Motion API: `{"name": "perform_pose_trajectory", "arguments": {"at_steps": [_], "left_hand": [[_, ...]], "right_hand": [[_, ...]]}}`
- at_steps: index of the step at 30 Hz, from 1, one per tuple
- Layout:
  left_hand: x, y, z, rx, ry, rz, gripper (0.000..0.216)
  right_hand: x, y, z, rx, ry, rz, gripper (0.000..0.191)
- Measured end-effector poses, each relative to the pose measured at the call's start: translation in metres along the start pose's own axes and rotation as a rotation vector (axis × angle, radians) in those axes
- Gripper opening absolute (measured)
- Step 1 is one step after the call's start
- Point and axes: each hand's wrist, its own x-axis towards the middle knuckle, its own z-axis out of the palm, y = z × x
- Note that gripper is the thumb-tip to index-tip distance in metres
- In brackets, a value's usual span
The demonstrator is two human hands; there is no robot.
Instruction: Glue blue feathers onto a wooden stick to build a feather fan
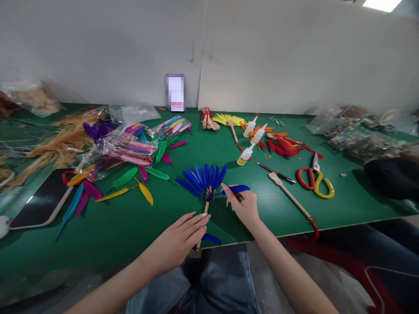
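Note:
A fan of blue feathers [203,178] on a thin wooden stick [203,218] lies on the green table [131,218] in front of me. My left hand [180,240] rests flat on the lower part of the stick, fingers stretched out, pressing it down. My right hand [242,206] pinches a single blue feather [240,189] just right of the fan. Another blue feather [212,239] lies at the table's front edge under the stick.
Loose green, yellow and pink feathers [137,179] and bags of feathers [131,144] lie to the left, beside a phone [42,200]. Glue bottles [250,139], red and orange feathers [281,146], a wooden stick [290,196], a pen [275,172] and scissors [316,181] lie to the right.

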Motion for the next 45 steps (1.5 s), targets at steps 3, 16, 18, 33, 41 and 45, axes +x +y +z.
{"name": "perform_pose_trajectory", "arguments": {"at_steps": [3,16,18,33,41,45], "left_hand": [[-0.0002,0.0003,-0.0001,0.009,-0.012,0.002,0.048],[-0.0015,0.0003,0.0025,0.017,0.012,-0.006,0.044],[-0.0018,0.0002,0.0024,0.02,0.008,-0.008,0.045],[0.0008,0.0001,-0.0002,0.027,0.02,0.002,0.046],[0.0006,0.0011,-0.0023,0.036,0.01,0.005,0.046],[0.0005,0.0006,-0.0013,0.033,0.029,-0.005,0.045]], "right_hand": [[0.0003,-0.0009,0.0,-0.015,0.0,-0.016,0.041],[-0.0006,0.0019,0.0009,-0.002,0.023,-0.108,0.038],[-0.0004,0.0022,0.0012,-0.01,0.032,-0.123,0.038],[-0.0016,0.0016,0.0023,-0.015,0.099,-0.222,0.028],[-0.0041,0.0025,0.0049,-0.042,0.124,-0.325,0.019],[-0.0053,0.004,0.0051,-0.052,0.113,-0.348,0.017]]}}
